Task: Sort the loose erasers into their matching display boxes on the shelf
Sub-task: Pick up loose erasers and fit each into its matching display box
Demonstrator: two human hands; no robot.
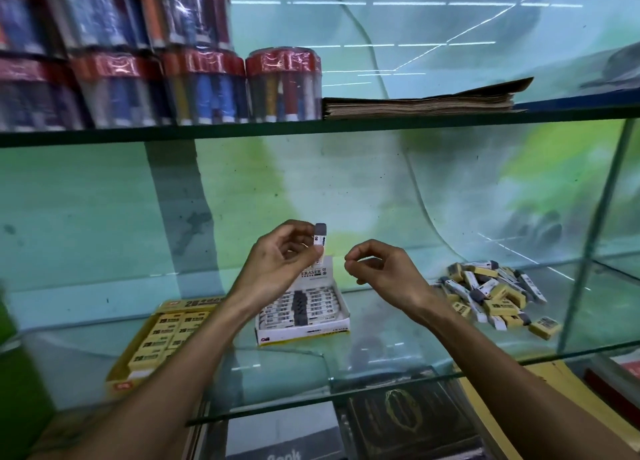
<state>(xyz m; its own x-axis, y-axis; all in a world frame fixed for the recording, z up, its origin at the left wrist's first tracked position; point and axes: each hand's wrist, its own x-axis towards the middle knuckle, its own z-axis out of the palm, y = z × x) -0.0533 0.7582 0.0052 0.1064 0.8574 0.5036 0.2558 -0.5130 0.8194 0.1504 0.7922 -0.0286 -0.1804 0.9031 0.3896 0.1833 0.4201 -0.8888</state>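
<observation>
The left hand [280, 255] pinched a slim white-sleeved eraser [319, 239] with a grey tip upright above the white cardboard display box [304, 328]. The right hand [381, 269] hovered beside it, fingers curled on nothing. Loose rectangular erasers [491, 293] lay heaped on the glass shelf [398, 352], right of the box.

My arms are bare to the frame edge, no sleeves showing. Left hand [277, 257] and right hand [379, 267]: no rings, watch or gloves.
</observation>
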